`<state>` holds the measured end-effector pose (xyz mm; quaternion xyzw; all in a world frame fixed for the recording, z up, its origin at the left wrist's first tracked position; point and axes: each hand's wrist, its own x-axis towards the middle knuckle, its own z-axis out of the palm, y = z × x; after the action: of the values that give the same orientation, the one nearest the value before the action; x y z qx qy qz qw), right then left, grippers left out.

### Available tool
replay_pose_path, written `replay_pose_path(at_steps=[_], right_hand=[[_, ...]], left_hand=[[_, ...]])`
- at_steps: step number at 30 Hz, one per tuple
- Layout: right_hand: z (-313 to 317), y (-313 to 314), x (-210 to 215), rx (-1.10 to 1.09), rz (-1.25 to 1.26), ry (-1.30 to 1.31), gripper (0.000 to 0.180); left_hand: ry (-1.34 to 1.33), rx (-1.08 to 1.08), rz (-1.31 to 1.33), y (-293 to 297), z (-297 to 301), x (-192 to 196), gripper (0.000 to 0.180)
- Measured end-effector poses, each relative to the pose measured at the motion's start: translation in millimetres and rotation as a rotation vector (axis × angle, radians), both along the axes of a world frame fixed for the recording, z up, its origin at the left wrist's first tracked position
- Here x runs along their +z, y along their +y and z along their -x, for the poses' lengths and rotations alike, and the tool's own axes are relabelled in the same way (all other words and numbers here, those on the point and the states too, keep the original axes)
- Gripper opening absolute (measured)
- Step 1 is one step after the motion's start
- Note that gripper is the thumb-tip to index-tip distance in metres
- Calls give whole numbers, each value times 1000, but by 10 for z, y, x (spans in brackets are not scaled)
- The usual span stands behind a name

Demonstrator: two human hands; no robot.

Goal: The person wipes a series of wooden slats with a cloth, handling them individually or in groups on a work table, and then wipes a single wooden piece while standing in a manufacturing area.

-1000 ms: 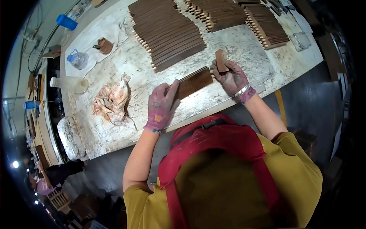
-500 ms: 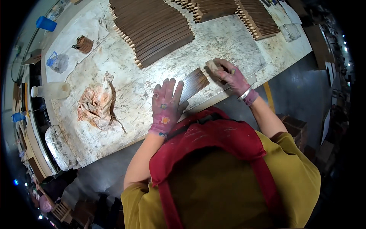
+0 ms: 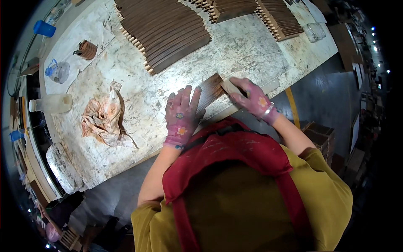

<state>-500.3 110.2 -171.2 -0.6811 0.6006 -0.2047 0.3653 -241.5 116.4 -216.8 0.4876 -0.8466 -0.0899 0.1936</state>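
A dark brown wooden board (image 3: 211,91) lies at a slant near the table's front edge. My left hand (image 3: 181,117), in a stained pink flowered glove, rests flat at its left end with the fingers stretched out; the thumb side meets the board. In my gloved right hand (image 3: 254,100) is a pale, flat-sided block (image 3: 230,88), perhaps a sanding block, gripped between thumb and fingers. It touches or nearly touches the board's right end. The palm side of my left hand is hidden.
Rows of stacked dark boards (image 3: 168,33) with pale pegged ends line the far side of the table (image 3: 235,50). To the left lie a crumpled stained rag (image 3: 105,115), a cloudy bottle (image 3: 52,103), a clear jug (image 3: 58,72), a brown can (image 3: 87,50) and a blue cup (image 3: 44,28).
My right hand has turned and moved down and left, bringing the pale block against or close to the board's right end. My left hand keeps its place on the board.
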Motion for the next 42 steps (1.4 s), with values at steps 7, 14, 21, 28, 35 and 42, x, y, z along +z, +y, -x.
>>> replay_pose_path(at_steps=[7,14,21,28,35,42], right_hand=[[328,-299,180,-17,70,-99,52],[-963,-615,280,793,352,201,43],[-1458,-718,58,1211,455,377,42],[-1427,-933,70,754,311,306,44],[-1306,-769,60,697,140,304,40],[334,-1021,235,411,141,689,41]], left_hand=[[-11,-112,185,-38,139,-188,53],[550,-108,-696,157,217,-82,42],[545,-26,-322,419,339,-453,46],[62,-68,7,278,316,-270,51],[-34,-91,-41,246,329,-131,56],[58,-166,-37,199,269,-135,63]])
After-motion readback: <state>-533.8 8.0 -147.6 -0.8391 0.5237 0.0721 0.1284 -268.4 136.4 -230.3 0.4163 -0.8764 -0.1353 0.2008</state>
